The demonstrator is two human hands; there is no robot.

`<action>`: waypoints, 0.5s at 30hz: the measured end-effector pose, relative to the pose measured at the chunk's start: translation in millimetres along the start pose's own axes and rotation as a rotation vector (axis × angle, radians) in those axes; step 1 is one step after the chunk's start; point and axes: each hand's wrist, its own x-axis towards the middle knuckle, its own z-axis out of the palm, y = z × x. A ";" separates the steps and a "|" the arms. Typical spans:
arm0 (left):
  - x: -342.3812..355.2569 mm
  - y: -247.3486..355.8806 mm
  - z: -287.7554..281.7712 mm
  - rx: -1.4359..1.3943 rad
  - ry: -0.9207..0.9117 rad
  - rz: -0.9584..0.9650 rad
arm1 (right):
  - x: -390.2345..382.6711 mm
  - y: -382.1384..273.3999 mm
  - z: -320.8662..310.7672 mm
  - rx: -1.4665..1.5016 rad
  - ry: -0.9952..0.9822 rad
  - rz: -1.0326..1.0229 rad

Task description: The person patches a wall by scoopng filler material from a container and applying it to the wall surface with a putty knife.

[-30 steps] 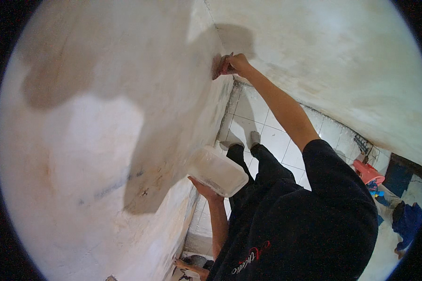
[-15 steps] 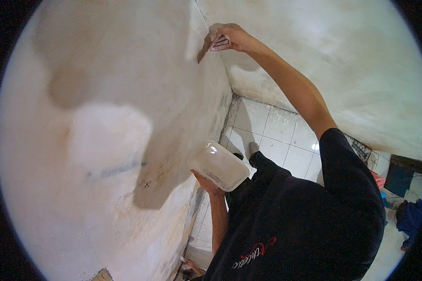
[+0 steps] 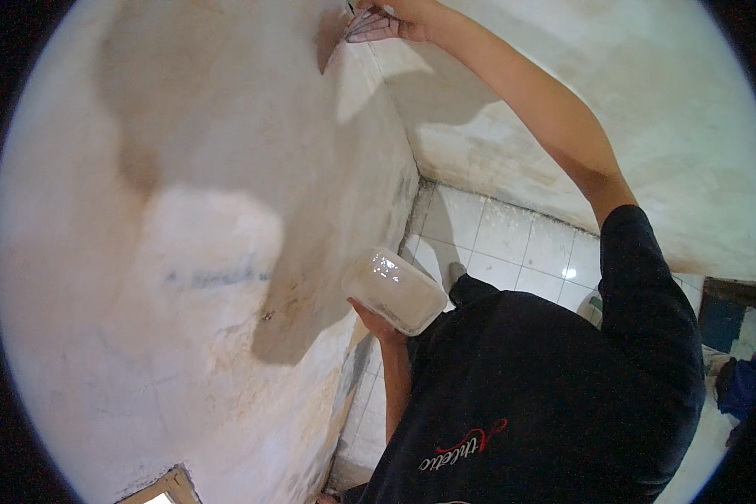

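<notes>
My right hand (image 3: 386,23) is raised to the top of the view, close to the corner where two walls meet. Its fingers are closed round a thin, reddish-brown flat scraper (image 3: 332,52), whose edge lies at or very near the left wall (image 3: 218,151). Low in front of my body, my left hand (image 3: 382,323) grips a clear plastic tub (image 3: 399,294) from its near side and below. Pale, wet-looking stuff shines inside the tub. Part of my left hand is hidden under it.
White floor tiles (image 3: 496,231) show below the wall corner. The right wall (image 3: 647,109) runs along my raised arm. A wooden frame (image 3: 175,485) is at the lower left, and dark blue cloth (image 3: 741,386) lies at the far right. Skin of a partly hidden hand shows at the bottom edge.
My right hand has moved up and slightly left with the scraper along the corner. The tub stays nearly in place in my left hand. The other hand low down is now mostly out of view.
</notes>
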 end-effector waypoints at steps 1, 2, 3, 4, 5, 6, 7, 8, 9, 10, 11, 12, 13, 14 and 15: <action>-0.2 0.9 1.7 0.000 -0.022 0.026 | -3.3 -6.6 0.5 0.030 -0.043 -0.022; -0.1 1.5 3.9 -0.001 -0.025 0.028 | -7.2 -10.7 1.0 0.059 -0.085 -0.044; -1.4 3.7 9.6 -0.008 0.040 0.010 | -10.9 -15.0 1.5 0.057 -0.084 -0.046; -1.9 4.7 13.6 -0.015 0.104 -0.008 | -13.9 -19.8 1.8 0.165 -0.149 -0.067; 0.4 0.3 5.3 -0.017 0.101 -0.008 | -17.2 -23.9 1.7 0.273 -0.214 -0.087; 4.5 -6.8 -10.8 -0.012 0.039 0.014 | -24.7 -23.0 -0.4 0.272 -0.214 -0.088; 4.0 -7.4 -25.6 -0.006 -0.003 0.048 | -47.5 -20.5 25.7 0.294 -0.197 -0.120; 5.0 -7.1 -21.6 -0.011 -0.012 0.043 | -67.4 -27.8 30.9 0.300 -0.157 -0.170; 4.7 -5.5 -14.2 -0.062 0.018 -0.019 | -74.7 -24.5 15.3 0.293 -0.149 -0.176; 3.3 -3.1 -5.6 -0.110 0.050 -0.083 | -81.7 -10.2 -8.6 0.193 -0.168 -0.253; -1.2 3.0 7.3 -0.109 0.054 -0.086 | -92.1 4.8 -16.9 0.221 -0.157 -0.235; -6.4 11.5 26.4 0.046 0.174 -0.084 | -102.8 19.6 -24.0 0.249 -0.146 -0.216; -6.2 13.1 25.9 0.119 0.239 -0.074 | -119.0 33.2 -18.6 0.397 -0.107 -0.109; -5.4 13.2 29.0 0.194 0.293 -0.072 | -123.2 52.0 -44.2 0.450 -0.227 -0.066; -3.0 9.9 6.5 0.062 0.156 -0.033 | -121.5 68.5 -44.5 0.486 -0.302 -0.037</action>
